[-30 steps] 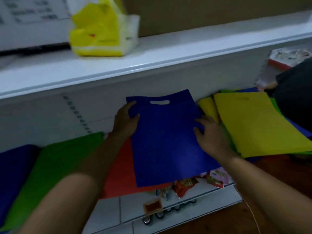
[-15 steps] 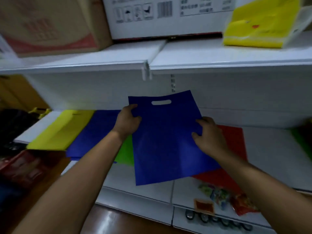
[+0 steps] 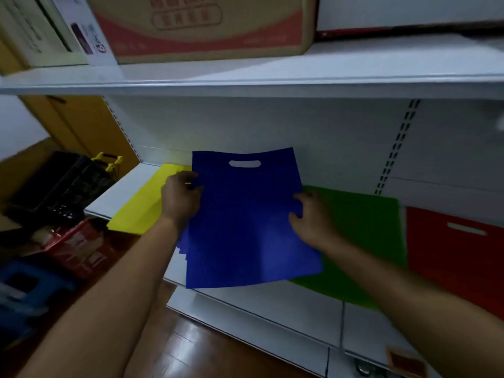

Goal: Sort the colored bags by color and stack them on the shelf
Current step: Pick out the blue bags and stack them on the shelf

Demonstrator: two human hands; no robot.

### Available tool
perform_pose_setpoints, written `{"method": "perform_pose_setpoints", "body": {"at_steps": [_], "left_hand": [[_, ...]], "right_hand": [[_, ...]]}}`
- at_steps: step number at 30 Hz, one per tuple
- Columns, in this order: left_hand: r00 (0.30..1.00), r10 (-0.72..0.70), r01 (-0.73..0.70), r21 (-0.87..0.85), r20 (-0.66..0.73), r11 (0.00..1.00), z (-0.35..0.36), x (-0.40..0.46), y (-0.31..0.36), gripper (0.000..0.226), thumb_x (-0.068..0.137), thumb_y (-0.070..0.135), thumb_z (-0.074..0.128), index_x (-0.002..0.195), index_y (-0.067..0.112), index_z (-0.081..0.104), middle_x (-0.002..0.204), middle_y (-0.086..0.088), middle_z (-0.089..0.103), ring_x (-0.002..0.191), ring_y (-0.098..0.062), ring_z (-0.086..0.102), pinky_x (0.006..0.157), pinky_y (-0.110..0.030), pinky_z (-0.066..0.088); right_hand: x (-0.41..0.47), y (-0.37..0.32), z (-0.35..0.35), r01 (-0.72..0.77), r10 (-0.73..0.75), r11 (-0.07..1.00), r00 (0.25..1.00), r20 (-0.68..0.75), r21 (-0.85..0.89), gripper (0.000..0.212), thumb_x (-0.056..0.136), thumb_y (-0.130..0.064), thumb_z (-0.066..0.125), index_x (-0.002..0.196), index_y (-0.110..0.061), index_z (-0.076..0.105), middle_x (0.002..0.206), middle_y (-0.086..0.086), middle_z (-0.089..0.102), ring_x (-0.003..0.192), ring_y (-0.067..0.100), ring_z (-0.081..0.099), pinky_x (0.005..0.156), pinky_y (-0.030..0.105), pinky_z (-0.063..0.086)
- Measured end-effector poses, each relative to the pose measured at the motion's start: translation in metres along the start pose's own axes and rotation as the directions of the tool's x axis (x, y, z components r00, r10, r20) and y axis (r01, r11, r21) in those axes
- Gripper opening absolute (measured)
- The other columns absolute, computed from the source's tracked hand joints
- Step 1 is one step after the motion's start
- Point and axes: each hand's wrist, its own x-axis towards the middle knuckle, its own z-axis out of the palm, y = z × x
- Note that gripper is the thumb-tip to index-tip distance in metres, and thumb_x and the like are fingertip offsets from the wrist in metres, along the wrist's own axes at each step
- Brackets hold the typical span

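A flat blue bag (image 3: 245, 222) with a cut-out handle is held over the white lower shelf (image 3: 272, 304). My left hand (image 3: 180, 197) grips its left edge and my right hand (image 3: 308, 219) grips its right edge. Under it, edges of a blue stack (image 3: 183, 244) peek out at the left. A yellow bag (image 3: 141, 205) lies on the shelf to the left, a green bag (image 3: 362, 241) to the right, and a red bag (image 3: 452, 246) at the far right.
An upper white shelf (image 3: 272, 77) carries a red-printed cardboard box (image 3: 207, 25) and other cartons. At the left, a black basket (image 3: 60, 186), red packs (image 3: 79, 246) and a blue crate (image 3: 24, 290) sit on the wooden floor (image 3: 196, 347).
My view swung left along the shelf while both hands kept hold of the blue bag. The bag now hangs over the blue stack between the yellow and green bags.
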Motion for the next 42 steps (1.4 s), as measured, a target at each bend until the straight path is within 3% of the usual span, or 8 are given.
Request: {"method": "perform_pose_setpoints", "body": {"at_steps": [5, 10, 15, 19, 25, 33, 38, 42], "left_hand": [[0.999, -0.027, 0.024, 0.065, 0.041, 0.998, 0.006, 0.061, -0.044, 0.033, 0.082, 0.012, 0.072, 0.114, 0.005, 0.069, 0.112, -0.014, 0.069, 0.107, -0.030, 0.063, 0.096, -0.039, 0.048], [0.980, -0.013, -0.006, 0.096, 0.199, 0.995, 0.045, 0.098, -0.068, 0.042, 0.084, 0.014, 0.070, 0.124, 0.005, 0.061, 0.120, -0.014, 0.065, 0.108, -0.030, 0.061, 0.090, -0.033, 0.046], [0.928, 0.026, -0.122, 0.239, 0.372, 0.963, 0.085, 0.121, -0.099, 0.048, 0.081, 0.028, 0.071, 0.118, 0.000, 0.062, 0.118, -0.019, 0.063, 0.111, -0.037, 0.058, 0.091, -0.039, 0.044], [0.879, 0.000, -0.207, 0.382, 0.478, 0.901, 0.107, 0.130, -0.123, 0.067, 0.082, 0.031, 0.073, 0.136, 0.000, 0.047, 0.138, -0.023, 0.048, 0.131, -0.034, 0.040, 0.108, -0.038, 0.030], [0.882, 0.018, -0.260, 0.453, 0.471, 0.853, 0.117, 0.139, -0.127, 0.074, 0.079, 0.042, 0.071, 0.141, 0.012, 0.043, 0.148, -0.018, 0.036, 0.138, -0.036, 0.026, 0.110, -0.045, 0.027], [0.860, 0.224, -0.342, 0.190, 0.459, 0.920, 0.129, 0.108, -0.021, 0.066, 0.086, 0.047, 0.064, 0.139, 0.013, 0.045, 0.147, -0.013, 0.038, 0.137, -0.033, 0.031, 0.111, -0.045, 0.029], [0.793, 0.341, -0.405, 0.019, 0.506, 0.914, 0.146, 0.052, 0.081, 0.068, 0.089, 0.049, 0.059, 0.144, 0.015, 0.038, 0.151, -0.009, 0.035, 0.137, -0.028, 0.032, 0.113, -0.041, 0.029], [0.719, 0.409, -0.447, -0.077, 0.561, 0.891, 0.165, -0.018, 0.164, 0.067, 0.089, 0.049, 0.058, 0.144, 0.018, 0.037, 0.148, -0.008, 0.040, 0.131, -0.027, 0.043, 0.108, -0.044, 0.038]], "right_hand": [[0.036, -0.015, 0.047, -0.078, 0.080, 0.994, 0.996, 0.026, -0.074, 0.048, 0.096, -0.022, 0.053, 0.143, -0.012, 0.042, 0.145, 0.009, 0.040, 0.126, 0.024, 0.046, 0.106, 0.033, 0.039], [0.064, -0.006, 0.076, -0.152, 0.163, 0.969, 0.986, 0.044, -0.193, 0.049, 0.097, -0.025, 0.052, 0.143, -0.010, 0.041, 0.145, 0.010, 0.037, 0.128, 0.025, 0.043, 0.106, 0.032, 0.037], [0.077, 0.011, 0.105, -0.144, 0.209, 0.915, 0.968, 0.138, -0.378, 0.056, 0.099, -0.037, 0.046, 0.148, -0.015, 0.033, 0.155, 0.009, 0.020, 0.140, 0.029, 0.024, 0.114, 0.036, 0.026], [0.079, 0.020, 0.119, -0.151, 0.273, 0.867, 0.941, 0.200, -0.474, 0.063, 0.099, -0.048, 0.042, 0.154, -0.026, 0.019, 0.161, 0.011, -0.010, 0.148, 0.032, -0.001, 0.119, 0.042, 0.004], [0.084, 0.022, 0.112, -0.125, 0.213, 0.889, 0.964, 0.157, -0.441, 0.065, 0.099, -0.047, 0.043, 0.154, -0.025, 0.017, 0.162, 0.007, -0.006, 0.148, 0.029, 0.003, 0.119, 0.043, 0.010], [0.060, 0.038, 0.041, -0.190, 0.201, 0.895, 0.979, -0.014, -0.404, 0.071, 0.099, -0.044, 0.043, 0.155, -0.024, 0.005, 0.163, 0.005, -0.001, 0.149, 0.026, 0.004, 0.119, 0.041, 0.009], [0.010, 0.068, -0.031, -0.239, 0.203, 0.869, 0.971, -0.129, -0.432, 0.074, 0.096, -0.042, 0.048, 0.155, -0.023, 0.007, 0.163, 0.005, -0.004, 0.149, 0.029, 0.003, 0.119, 0.043, 0.011], [-0.053, 0.102, -0.098, -0.274, 0.195, 0.835, 0.958, -0.209, -0.477, 0.074, 0.095, -0.043, 0.049, 0.154, -0.022, 0.010, 0.163, 0.006, 0.000, 0.148, 0.031, 0.009, 0.117, 0.046, 0.018]]}}
